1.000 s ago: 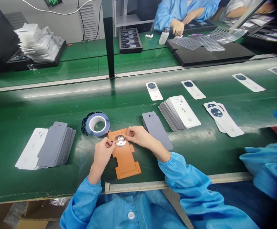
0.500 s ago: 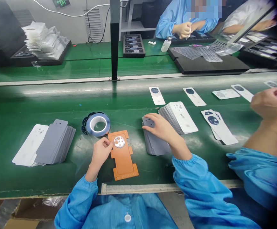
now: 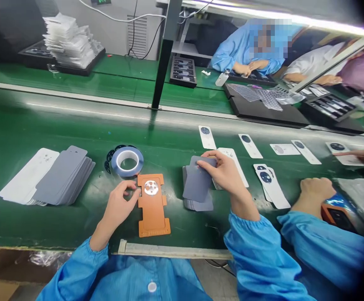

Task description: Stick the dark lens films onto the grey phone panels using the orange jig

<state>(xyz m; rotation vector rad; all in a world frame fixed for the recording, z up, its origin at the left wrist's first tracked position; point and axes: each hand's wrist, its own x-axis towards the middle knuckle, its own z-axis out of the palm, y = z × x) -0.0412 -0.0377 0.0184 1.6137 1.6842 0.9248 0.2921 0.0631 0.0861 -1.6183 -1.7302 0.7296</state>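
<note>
My right hand (image 3: 224, 171) pinches the top end of a grey phone back cover (image 3: 197, 184), raised at a slant over a stack of similar grey covers (image 3: 205, 205). My left hand (image 3: 120, 202) is beside the left edge of an orange phone-shaped jig (image 3: 153, 213), thumb and forefinger apart with nothing visible between them. On the jig's upper part lies a round, shiny piece with holes (image 3: 151, 187). Behind it sits a roll of blue tape (image 3: 127, 161), with black round stickers (image 3: 109, 155) along its left side.
Fanned white covers (image 3: 28, 177) and grey covers (image 3: 61, 179) lie at left. White covers with dark round stickers (image 3: 276, 190) are at right, near a co-worker's forearm (image 3: 313, 194). Beyond the ledge are black trays (image 3: 183, 71) and an upright post (image 3: 163, 71).
My right hand has lifted a grey cover off the stack. My left hand has opened and drawn slightly back from the jig. The view has tilted, and the co-worker's arm at right has lowered.
</note>
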